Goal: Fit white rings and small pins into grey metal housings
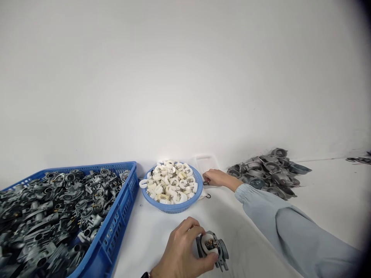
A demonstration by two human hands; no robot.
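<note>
Near the bottom centre, my left hand [185, 251] is closed around a grey metal carburetor body [222, 253]. A white plastic float [206, 244] sits in its open face, with small brass parts showing inside the ring. My right hand [215, 177] is at a small whitish translucent tray [206, 160], its fingers pinched together low in it. Small dark metal bits [206, 183] show at the fingertips; whether they are gripped is too small to tell. Just left of that hand stands a round blue basket [175, 208] heaped with white floats [169, 181].
A large blue crate [116, 231] full of carburetor bodies [66, 204] fills the left side. Behind my right forearm lies a heap of grey metal bowls [271, 170]. A small black hook-shaped piece [208, 196] lies by the basket. A white wall [185, 77] rises behind the table.
</note>
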